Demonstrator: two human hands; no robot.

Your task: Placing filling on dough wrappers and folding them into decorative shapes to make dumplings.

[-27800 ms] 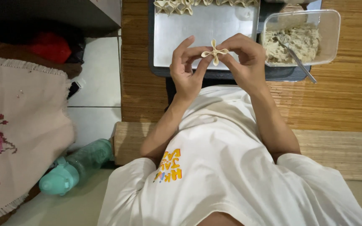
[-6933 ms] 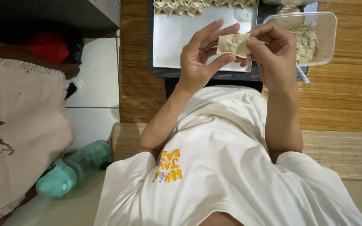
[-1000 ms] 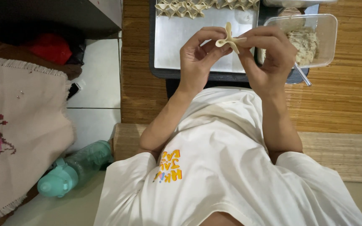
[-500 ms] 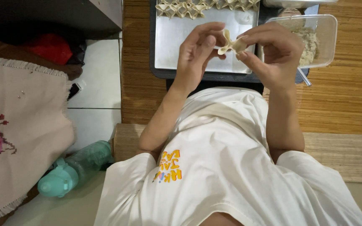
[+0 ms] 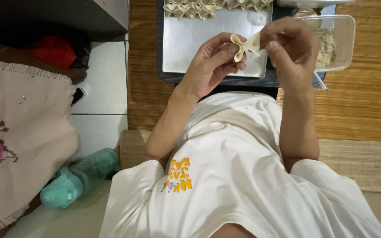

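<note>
Dumpling wrapper [image 5: 244, 45], pale and pinched into a bow shape, was up in the air between both hands, above the metal tray [image 5: 208, 44]. The left hand [image 5: 212, 61] cupped it from below, fingers closed on its left fold; the right hand [image 5: 289, 48] nipped its right corner. Folding looked to be the step in hand; the next move would call for pressing the folds shut. Finished dumplings [image 5: 199, 8] lined the tray's far edge, and the clear tub of filling [image 5: 338, 42] sat at its right.

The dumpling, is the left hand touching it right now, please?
Touching. The head view shows the left hand's fingertips pressed against the folded dumpling, with the right hand pinching its other end.
</note>
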